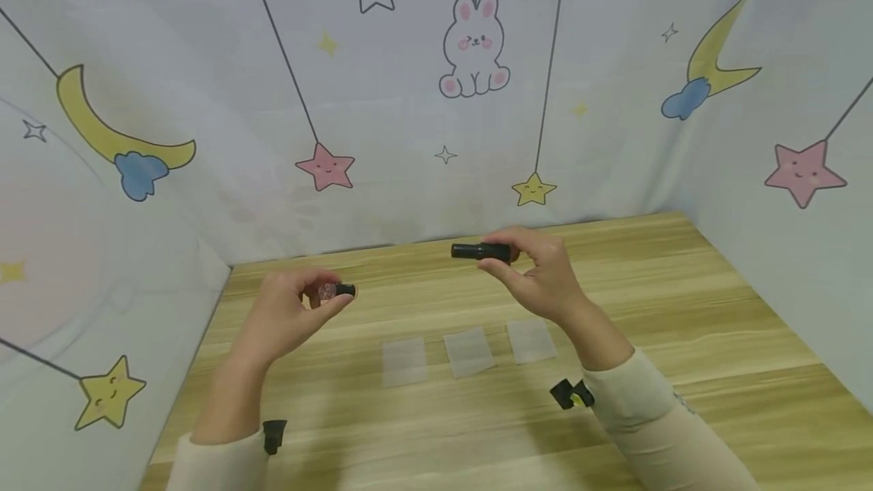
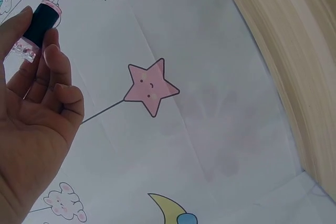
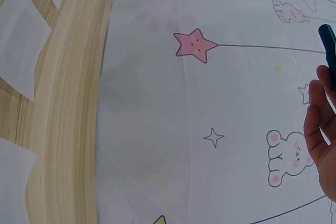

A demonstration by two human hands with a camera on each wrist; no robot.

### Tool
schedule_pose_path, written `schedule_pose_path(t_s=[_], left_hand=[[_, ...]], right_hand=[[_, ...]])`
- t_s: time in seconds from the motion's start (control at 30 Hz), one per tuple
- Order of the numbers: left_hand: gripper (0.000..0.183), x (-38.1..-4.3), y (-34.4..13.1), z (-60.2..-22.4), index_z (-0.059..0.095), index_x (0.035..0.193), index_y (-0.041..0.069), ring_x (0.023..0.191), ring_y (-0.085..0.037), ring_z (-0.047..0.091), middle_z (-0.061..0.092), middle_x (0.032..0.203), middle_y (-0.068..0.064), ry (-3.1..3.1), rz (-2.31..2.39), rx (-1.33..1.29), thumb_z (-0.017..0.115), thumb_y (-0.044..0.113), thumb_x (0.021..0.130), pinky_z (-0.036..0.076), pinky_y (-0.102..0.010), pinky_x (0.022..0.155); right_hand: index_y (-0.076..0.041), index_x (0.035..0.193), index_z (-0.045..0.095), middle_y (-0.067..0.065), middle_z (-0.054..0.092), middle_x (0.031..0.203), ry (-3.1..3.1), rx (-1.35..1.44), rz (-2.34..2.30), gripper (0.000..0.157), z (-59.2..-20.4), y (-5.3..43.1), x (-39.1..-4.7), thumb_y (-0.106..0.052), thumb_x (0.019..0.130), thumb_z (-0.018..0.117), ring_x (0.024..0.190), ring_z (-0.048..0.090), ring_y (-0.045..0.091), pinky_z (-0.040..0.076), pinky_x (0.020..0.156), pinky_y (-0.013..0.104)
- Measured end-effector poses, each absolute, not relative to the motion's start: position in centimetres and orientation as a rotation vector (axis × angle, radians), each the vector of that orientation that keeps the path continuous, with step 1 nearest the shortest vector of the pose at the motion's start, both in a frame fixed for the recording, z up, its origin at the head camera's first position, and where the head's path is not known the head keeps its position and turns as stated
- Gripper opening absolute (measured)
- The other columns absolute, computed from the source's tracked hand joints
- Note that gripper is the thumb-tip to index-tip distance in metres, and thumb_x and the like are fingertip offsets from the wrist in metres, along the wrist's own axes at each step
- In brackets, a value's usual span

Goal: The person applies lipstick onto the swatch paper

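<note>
In the head view my left hand [image 1: 276,320] pinches a small black cylinder [image 1: 345,289] between thumb and fingers, above the left part of the table. The left wrist view shows this cylinder [image 2: 43,22] with a pink rim at one end and a clear, faceted part at the other. To the right and farther back, my right hand [image 1: 542,279] grips a black lipstick-like tube [image 1: 480,251] by its wider end. Its narrower end points left. Only part of that tube [image 3: 329,43] appears in the right wrist view. Both objects are held up, apart from each other.
Three white square sheets lie in a row on the wood-grain table: a left sheet [image 1: 405,362], a middle sheet [image 1: 469,352] and a right sheet [image 1: 532,341]. A white curtain [image 1: 402,112] printed with stars, moons and rabbits encloses the table's back and sides.
</note>
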State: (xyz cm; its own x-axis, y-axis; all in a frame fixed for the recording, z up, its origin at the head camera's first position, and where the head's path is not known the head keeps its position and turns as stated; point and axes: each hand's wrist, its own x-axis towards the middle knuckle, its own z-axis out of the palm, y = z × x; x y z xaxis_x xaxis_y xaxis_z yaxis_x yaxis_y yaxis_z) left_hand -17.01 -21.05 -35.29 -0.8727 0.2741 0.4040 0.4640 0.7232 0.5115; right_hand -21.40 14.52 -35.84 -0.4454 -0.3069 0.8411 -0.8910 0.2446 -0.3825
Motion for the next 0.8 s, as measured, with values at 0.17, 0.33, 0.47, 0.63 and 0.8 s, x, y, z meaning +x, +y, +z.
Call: schedule_pose_path(t_s=[0.17, 0.33, 0.47, 0.63, 0.8], left_hand=[[0.017, -17.0, -21.7, -35.8, 0.076, 0.098, 0.006, 0.066, -0.012, 0.054, 0.061, 0.073, 0.006, -2.687, -0.868, -0.564, 0.082, 0.015, 0.086, 0.042, -0.025, 0.054], [0.016, -16.9, -21.9, -35.9, 0.075, 0.097, 0.008, 0.066, -0.011, 0.054, 0.063, 0.075, 0.007, -2.712, -0.838, -0.551, 0.082, 0.018, 0.087, 0.042, -0.025, 0.055], [0.013, -17.0, -22.1, -36.3, 0.074, 0.092, 0.012, 0.065, -0.010, 0.054, 0.062, 0.075, 0.009, -2.745, -0.783, -0.560, 0.081, 0.021, 0.088, 0.044, -0.026, 0.057], [0.012, -17.0, -22.4, -37.3, 0.072, 0.089, 0.014, 0.061, -0.011, 0.050, 0.061, 0.075, 0.010, -2.836, -0.750, -0.529, 0.081, 0.023, 0.088, 0.042, -0.027, 0.055], [0.011, -17.0, -22.7, -38.0, 0.073, 0.088, 0.015, 0.061, -0.011, 0.049, 0.062, 0.075, 0.011, -2.892, -0.723, -0.489, 0.080, 0.023, 0.088, 0.041, -0.027, 0.055]], right_hand=[[0.000, 0.102, 0.074, 0.007, 0.074, 0.089, -1.887, 1.094, 1.190, 0.042, -35.9, 14.6, -21.5, -0.042, 0.096, 0.067, 0.067, 0.058, 0.013, 0.044, 0.064, 0.019], [-0.001, 0.102, 0.074, 0.007, 0.074, 0.090, -1.890, 1.087, 1.176, 0.043, -36.0, 14.7, -21.5, -0.043, 0.095, 0.067, 0.068, 0.059, 0.013, 0.047, 0.061, 0.026], [-0.001, 0.101, 0.074, 0.007, 0.074, 0.090, -1.889, 1.088, 1.182, 0.042, -36.1, 14.8, -21.5, -0.042, 0.096, 0.068, 0.068, 0.059, 0.013, 0.047, 0.061, 0.027], [-0.001, 0.101, 0.074, 0.006, 0.074, 0.088, -1.887, 1.092, 1.192, 0.041, -36.2, 14.8, -21.5, -0.042, 0.096, 0.068, 0.068, 0.058, 0.013, 0.047, 0.060, 0.027], [-0.001, 0.101, 0.074, 0.006, 0.073, 0.087, -1.887, 1.086, 1.195, 0.042, -36.4, 14.8, -21.5, -0.042, 0.096, 0.067, 0.067, 0.058, 0.013, 0.046, 0.062, 0.023]])
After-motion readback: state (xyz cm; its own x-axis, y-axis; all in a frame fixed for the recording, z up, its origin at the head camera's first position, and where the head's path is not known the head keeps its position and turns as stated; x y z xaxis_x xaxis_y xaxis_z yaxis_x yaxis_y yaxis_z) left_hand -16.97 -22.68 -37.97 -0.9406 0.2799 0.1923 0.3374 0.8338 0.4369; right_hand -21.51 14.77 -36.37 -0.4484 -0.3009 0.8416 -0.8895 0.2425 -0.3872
